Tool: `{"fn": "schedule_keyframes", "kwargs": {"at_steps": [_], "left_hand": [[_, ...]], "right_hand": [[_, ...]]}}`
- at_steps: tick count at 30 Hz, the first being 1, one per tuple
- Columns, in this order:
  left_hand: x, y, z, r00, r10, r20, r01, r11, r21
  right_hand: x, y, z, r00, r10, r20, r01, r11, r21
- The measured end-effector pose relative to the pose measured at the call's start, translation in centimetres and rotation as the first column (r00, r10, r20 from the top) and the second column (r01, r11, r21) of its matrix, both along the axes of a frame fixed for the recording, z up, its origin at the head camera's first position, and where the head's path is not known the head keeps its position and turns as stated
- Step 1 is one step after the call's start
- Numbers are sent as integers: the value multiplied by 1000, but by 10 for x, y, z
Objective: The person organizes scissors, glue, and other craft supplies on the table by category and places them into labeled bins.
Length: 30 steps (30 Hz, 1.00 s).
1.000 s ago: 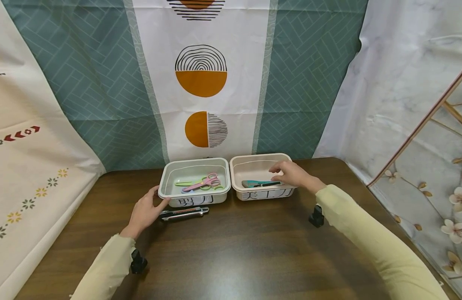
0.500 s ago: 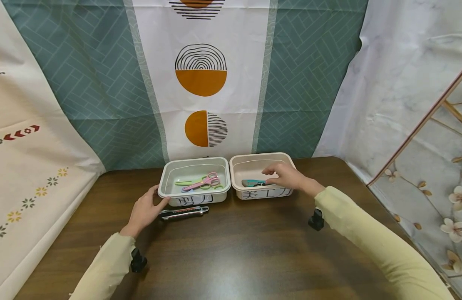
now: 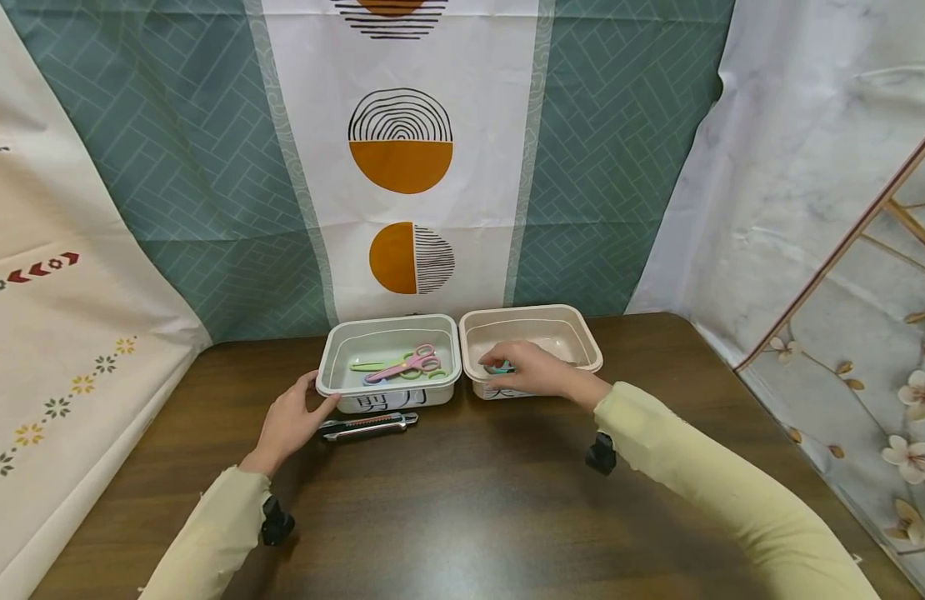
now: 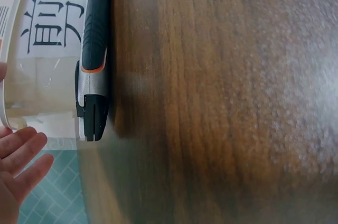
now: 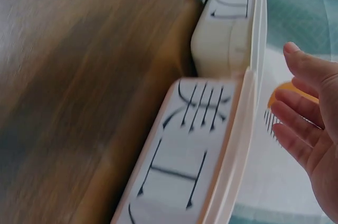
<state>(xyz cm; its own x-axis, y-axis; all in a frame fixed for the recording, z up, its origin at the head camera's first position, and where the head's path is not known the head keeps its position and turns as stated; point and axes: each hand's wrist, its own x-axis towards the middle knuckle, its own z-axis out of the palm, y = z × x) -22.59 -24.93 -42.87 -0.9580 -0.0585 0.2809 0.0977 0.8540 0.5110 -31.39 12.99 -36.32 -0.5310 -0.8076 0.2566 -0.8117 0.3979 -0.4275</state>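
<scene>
My left hand (image 3: 288, 423) rests at the front left corner of the pale grey-green bin (image 3: 442, 397), thumb near the front rim and fingers along the left side; they look straight in the left wrist view. Pink scissors (image 3: 412, 364) and green scissors (image 3: 367, 367) lie in that bin. A black and silver box cutter (image 4: 94, 49) lies on the table against its front. My right hand (image 3: 528, 368) hovers over the beige bin (image 3: 563, 329), fingers loosely bent and apart, holding nothing in the right wrist view. Below it, a teal box cutter (image 3: 502, 367) shows partly; the rest is hidden.
Both bins stand side by side at the back of the dark wooden table (image 3: 462, 492), with Chinese labels on their fronts. A patterned curtain (image 3: 612, 208) hangs right behind them. More cloth (image 3: 822, 208) bounds the right side.
My right hand has moved left across the beige bin, from its right part to above the teal cutter, now covering most of it. The left hand has stayed put.
</scene>
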Motion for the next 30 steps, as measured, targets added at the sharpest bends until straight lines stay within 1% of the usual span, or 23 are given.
{"fn": "schedule_keyframes", "kwargs": {"at_steps": [2,6,14,17,19,24,27,30], "left_hand": [[0,0,0,1000,0,2,0,1000,0],[0,-1,-2,1000,-1,4,1,1000,-2],[0,-1,-2,1000,-1,7,1,1000,0],[0,-1,-2,1000,-2,5,2,1000,-2],[-1,0,-2,1000,0,5,0,1000,-6],[0,0,-2,1000,4,3,-4,1000,-13],[0,0,-2,1000,2,1,-2,1000,-9],[0,0,-1,1000,1,1,-1,1000,-4]], "right_hand": [[3,-7,-1,1000,24,0,-24,1000,-7],[11,-22,-3,999,44,-9,-44,999,15],[27,-49,-11,996,86,37,-87,996,21],[34,-59,-15,993,99,64,-101,995,29],[37,-66,-19,991,112,66,-115,993,38],[42,-82,-32,986,160,46,-162,986,40],[42,-91,-38,984,172,36,-173,984,36],[41,-100,-45,986,166,24,-167,985,38]]}}
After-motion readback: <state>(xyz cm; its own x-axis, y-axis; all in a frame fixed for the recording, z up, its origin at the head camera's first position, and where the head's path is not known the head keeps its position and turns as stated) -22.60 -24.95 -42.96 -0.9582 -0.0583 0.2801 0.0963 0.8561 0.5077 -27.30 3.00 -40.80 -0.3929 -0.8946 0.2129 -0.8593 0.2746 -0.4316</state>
